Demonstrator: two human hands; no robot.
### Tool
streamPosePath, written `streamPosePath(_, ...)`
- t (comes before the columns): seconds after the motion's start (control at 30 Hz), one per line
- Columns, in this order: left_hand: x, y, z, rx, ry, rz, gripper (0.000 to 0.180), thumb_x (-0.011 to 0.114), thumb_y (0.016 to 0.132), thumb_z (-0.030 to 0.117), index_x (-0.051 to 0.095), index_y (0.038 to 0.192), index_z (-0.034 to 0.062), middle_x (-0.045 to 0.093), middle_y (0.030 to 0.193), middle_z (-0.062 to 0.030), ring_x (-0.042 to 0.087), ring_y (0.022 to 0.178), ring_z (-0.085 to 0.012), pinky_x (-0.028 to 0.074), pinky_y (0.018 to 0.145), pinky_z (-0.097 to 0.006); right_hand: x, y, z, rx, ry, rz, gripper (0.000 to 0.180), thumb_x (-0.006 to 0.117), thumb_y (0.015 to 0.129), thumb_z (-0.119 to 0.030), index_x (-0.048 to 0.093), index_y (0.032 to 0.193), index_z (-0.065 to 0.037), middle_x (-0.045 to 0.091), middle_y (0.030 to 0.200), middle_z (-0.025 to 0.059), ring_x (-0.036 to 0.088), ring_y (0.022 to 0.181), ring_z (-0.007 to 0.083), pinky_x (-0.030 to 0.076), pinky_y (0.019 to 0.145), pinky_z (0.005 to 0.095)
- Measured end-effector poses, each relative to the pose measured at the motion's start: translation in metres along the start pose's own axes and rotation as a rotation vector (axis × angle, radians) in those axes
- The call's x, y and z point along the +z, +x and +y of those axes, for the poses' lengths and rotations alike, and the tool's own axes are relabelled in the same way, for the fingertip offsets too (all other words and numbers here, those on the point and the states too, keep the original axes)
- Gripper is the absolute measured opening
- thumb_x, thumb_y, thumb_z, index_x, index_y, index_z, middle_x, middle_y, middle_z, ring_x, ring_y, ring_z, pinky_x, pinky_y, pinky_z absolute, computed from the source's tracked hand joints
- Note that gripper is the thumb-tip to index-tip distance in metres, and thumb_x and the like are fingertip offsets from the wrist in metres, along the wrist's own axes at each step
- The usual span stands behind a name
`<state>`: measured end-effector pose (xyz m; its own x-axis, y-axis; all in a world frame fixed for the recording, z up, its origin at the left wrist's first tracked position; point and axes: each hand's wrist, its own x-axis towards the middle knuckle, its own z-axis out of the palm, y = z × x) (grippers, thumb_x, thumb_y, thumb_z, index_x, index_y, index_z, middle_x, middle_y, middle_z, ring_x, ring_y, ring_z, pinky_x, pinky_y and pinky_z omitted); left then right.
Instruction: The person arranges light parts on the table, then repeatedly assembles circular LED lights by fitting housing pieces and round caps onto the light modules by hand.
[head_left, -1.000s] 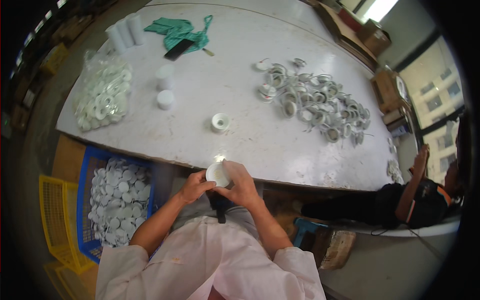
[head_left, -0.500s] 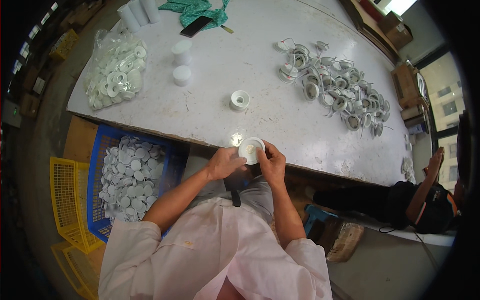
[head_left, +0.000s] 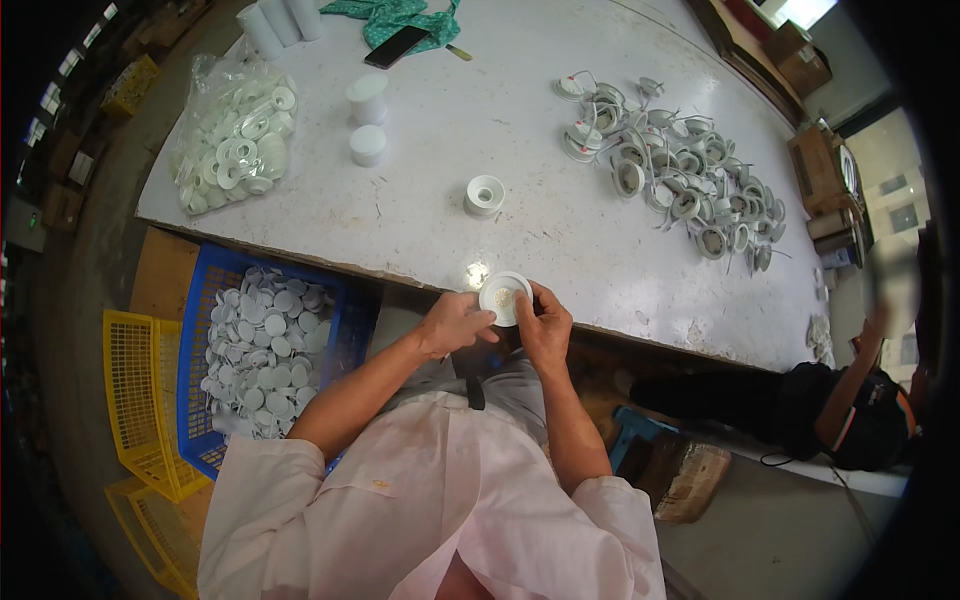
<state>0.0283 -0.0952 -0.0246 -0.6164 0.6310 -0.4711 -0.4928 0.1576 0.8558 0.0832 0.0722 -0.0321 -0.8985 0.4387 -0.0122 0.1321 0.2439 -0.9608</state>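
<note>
A white dish-shaped part (head_left: pixel 503 297) is being held at the table's (head_left: pixel 400 225) near edge, the right hand (head_left: pixel 547 328) clamping its rim, the left hand (head_left: pixel 450 325) gripping the opposite side; a white ringed piece (head_left: pixel 484 197) is standing farther in.

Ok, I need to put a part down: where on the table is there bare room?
Bare tabletop lies between the lone round part and the wired fittings, and between that part and the bagged rings. It's crowded among those fittings, around the bagged rings and white cylinders, and at the near edge by the held white dish.
</note>
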Motion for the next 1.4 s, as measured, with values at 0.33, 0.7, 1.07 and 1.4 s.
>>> streamPosePath(0.33, -0.002, 0.016, -0.007, 0.015, -0.088, -0.066, 0.025, 0.053, 0.093, 0.012, 0.056, 0.112, -0.0045, 0.064, 0.09, -0.0111, 0.065, 0.073, -0.0128, 0.037, 0.044, -0.017, -0.024, 0.002, 0.003, -0.528, -0.214, -0.171, 0.074, 0.083, 0.065, -0.011, 0.049, 0.129, 0.003, 0.052, 0.129, 0.0221, 0.05, 0.121, 0.0367, 0.041, 0.101, 0.0425)
streamPosePath(0.7, 0.014, 0.027, 0.013, -0.149, 0.103, -0.049, 0.028, 0.055, 0.093, 0.016, 0.058, 0.106, -0.0085, 0.066, 0.092, -0.0169, 0.067, 0.07, -0.0157, 0.038, 0.041, -0.02, -0.039, 0.004, 0.008, -0.474, -0.336, -0.105, 0.07, 0.085, 0.065, -0.015, 0.052, 0.124, 0.003, 0.055, 0.122, 0.0206, 0.054, 0.114, 0.0357, 0.046, 0.094, 0.0385)
streamPosePath(1.07, 0.023, 0.055, 0.029, -0.114, 0.185, 0.025, 0.031, 0.055, 0.091, 0.015, 0.059, 0.111, -0.0084, 0.068, 0.094, -0.0192, 0.064, 0.058, -0.0164, 0.039, 0.042, -0.019, -0.075, 0.052, 0.026, -0.257, -0.308, 0.221, 0.083, 0.084, 0.063, -0.018, 0.044, 0.132, 0.005, 0.056, 0.118, 0.0203, 0.059, 0.106, 0.0306, 0.047, 0.09, 0.0359)
streamPosePath(1.4, 0.027, 0.071, 0.0, 0.331, 0.892, 0.263, 0.024, 0.053, 0.086, 0.011, 0.064, 0.097, -0.0072, 0.069, 0.073, -0.0129, 0.066, 0.054, -0.0179, 0.054, 0.057, -0.028, -0.071, 0.048, 0.035, -0.37, -0.421, 0.25, 0.083, 0.083, 0.064, -0.012, 0.042, 0.135, 0.002, 0.053, 0.124, 0.0199, 0.056, 0.112, 0.0303, 0.048, 0.091, 0.0357)
